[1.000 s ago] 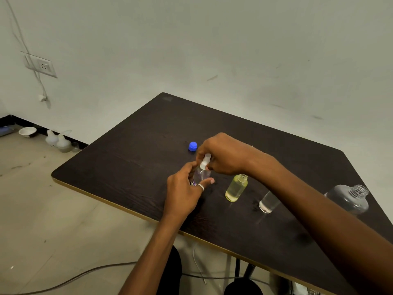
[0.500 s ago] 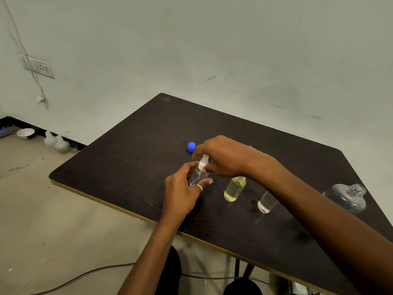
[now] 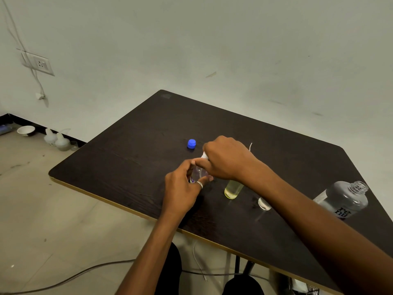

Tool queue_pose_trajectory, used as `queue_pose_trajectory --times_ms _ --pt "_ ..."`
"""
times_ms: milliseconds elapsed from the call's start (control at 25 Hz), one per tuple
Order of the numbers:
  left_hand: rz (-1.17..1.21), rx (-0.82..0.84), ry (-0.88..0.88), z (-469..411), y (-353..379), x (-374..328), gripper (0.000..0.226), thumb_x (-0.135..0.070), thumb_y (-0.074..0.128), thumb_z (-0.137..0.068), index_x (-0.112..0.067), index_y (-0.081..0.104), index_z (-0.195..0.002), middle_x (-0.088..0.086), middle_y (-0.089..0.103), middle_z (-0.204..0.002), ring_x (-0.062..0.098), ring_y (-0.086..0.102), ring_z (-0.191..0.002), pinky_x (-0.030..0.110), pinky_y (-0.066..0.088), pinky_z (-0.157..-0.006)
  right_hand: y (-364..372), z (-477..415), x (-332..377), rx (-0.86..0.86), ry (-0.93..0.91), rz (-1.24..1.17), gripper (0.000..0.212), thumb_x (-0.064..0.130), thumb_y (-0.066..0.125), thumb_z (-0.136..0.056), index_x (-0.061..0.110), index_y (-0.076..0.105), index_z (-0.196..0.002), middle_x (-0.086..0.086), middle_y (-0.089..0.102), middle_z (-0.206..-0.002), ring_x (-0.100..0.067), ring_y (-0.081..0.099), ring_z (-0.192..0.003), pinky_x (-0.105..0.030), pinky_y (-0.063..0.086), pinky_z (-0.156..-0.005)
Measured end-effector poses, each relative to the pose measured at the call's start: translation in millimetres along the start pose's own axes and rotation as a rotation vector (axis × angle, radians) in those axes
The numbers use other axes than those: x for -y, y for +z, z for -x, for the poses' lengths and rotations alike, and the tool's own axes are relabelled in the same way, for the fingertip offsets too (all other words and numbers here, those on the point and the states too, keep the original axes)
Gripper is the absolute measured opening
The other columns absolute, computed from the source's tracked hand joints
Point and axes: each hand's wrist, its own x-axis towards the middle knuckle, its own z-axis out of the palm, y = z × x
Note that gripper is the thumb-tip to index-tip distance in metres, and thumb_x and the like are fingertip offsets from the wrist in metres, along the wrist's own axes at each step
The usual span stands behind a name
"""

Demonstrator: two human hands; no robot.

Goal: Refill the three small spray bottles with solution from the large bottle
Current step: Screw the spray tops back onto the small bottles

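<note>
My left hand (image 3: 182, 188) grips a small clear spray bottle (image 3: 198, 172) standing on the dark table (image 3: 131, 150). My right hand (image 3: 225, 159) is closed over its white spray top (image 3: 204, 155). A second small bottle (image 3: 232, 188) with yellowish liquid stands uncapped just right of it, partly under my right wrist. A third small clear bottle (image 3: 264, 203) stands further right, mostly hidden by my right forearm. The large clear bottle (image 3: 344, 199) stands open-necked at the table's right edge. A blue cap (image 3: 191, 144) lies behind the hands.
A thin white dip tube (image 3: 250, 146) lies on the table behind my right hand. On the floor at far left sit a white bowl (image 3: 26, 130) and pale plastic bottles (image 3: 56, 140). A cable (image 3: 70, 277) runs across the floor under the table.
My right hand has closed further over the white spray top, hiding most of it. The view has shifted slightly; the bottles on the table have not moved.
</note>
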Motion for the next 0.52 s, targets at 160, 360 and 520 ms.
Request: queue_pose_trajectory --times_ms 160,360,520 --pt "-0.008 -0.006 0.01 0 1 1 0.043 -0.026 0.087 -0.073 -0.029 0.066 -0.11 -0.028 0.063 -0.089 -0.02 0.059 -0.09 -0.001 0.044 -0.07 7 2 8 -0.09 0.125 0.054 0.056 0.064 0.039 -0.091 0.019 0.038 -0.057 0.002 0.038 -0.055 -0.009 0.035 -0.047 -0.024 0.019 -0.043" --pt "-0.025 -0.022 -0.003 -1 1 1 0.04 -0.023 0.087 -0.073 -0.029 0.066 -0.106 -0.028 0.063 -0.084 -0.021 0.06 -0.084 -0.001 0.045 -0.067 12 1 19 -0.189 0.296 0.018 0.053 0.054 0.052 -0.086 0.021 0.027 -0.052 0.003 0.032 -0.049 -0.01 0.028 -0.043 -0.023 0.015 -0.044" --pt "-0.06 -0.05 -0.007 0 2 1 0.04 -0.017 0.087 -0.072 -0.029 0.066 -0.103 -0.029 0.058 -0.079 -0.026 0.055 -0.082 -0.004 0.041 -0.063 14 -1 27 -0.176 0.405 0.014 0.048 0.045 0.055 -0.085 0.02 0.029 -0.054 0.003 0.033 -0.05 -0.012 0.029 -0.043 -0.023 0.016 -0.044"
